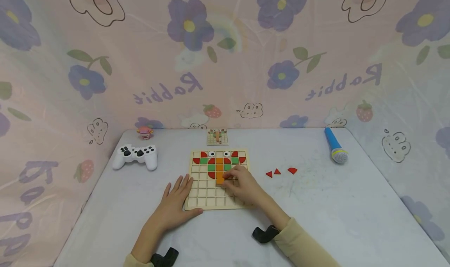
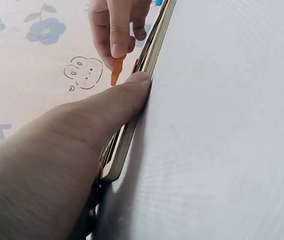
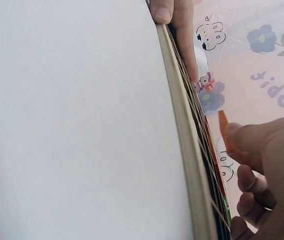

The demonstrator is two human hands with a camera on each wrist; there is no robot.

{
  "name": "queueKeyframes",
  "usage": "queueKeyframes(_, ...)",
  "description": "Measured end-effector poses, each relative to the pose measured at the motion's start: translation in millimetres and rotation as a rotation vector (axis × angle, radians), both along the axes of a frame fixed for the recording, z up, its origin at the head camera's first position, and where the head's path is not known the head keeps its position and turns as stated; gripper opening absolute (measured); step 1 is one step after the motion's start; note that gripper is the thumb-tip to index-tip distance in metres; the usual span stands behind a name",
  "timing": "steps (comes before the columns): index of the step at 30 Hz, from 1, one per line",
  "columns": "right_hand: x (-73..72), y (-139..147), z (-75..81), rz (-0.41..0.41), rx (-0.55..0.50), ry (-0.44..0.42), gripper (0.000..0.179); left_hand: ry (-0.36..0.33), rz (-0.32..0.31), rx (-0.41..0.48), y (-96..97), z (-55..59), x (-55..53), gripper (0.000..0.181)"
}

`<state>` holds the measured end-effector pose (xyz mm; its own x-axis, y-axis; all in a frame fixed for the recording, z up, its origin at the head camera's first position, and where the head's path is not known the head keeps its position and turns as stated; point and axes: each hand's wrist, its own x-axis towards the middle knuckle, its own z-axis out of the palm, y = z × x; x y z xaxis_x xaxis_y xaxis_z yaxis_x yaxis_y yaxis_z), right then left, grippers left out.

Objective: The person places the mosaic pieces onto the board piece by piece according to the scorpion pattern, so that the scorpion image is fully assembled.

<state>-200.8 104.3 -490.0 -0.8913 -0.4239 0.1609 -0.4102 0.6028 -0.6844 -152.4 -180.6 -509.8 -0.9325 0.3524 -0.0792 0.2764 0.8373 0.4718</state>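
A square wooden grid board (image 1: 225,209) lies on the table, its upper rows filled with red, green and orange pieces and two eye pieces. My right hand (image 1: 244,186) pinches an orange tile (image 1: 220,179) between thumb and fingers, low over the middle column. In the right wrist view this orange tile (image 3: 223,125) is tilted above the board's surface. My left hand (image 1: 170,210) rests at the board's left edge with fingers spread, the thumb along the near left corner. Behind the board is a small picture card (image 1: 217,137) with a similar coloured pattern.
Several loose red pieces (image 1: 292,170) lie right of the board. A white game controller (image 1: 135,157) and a small pink figurine (image 1: 145,132) are at the left, a blue toy microphone (image 1: 335,146) at the far right. A patterned cloth (image 1: 232,75) hangs behind the table.
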Motion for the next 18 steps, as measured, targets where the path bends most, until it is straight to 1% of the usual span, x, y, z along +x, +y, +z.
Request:
queueKeyframes(3, 1.4, -1, -2.3, 0.010, 0.034, -0.001, 0.021, 0.002, 0.003, 0.007, -0.3, -0.1, 0.4, 0.112)
queueKeyframes(7, 1.3, -1, -6.7, 0.016, 0.066, 0.025, 0.020, 0.000, 0.003, 0.004, -0.4, 0.7, 0.2, 0.112)
queueKeyframes(18, 0.7, 0, -13.5, -0.007, 0.053, 0.019, 0.023, 0.006, 0.005, 0.007, 0.0, 2.2, 0.6, 0.111)
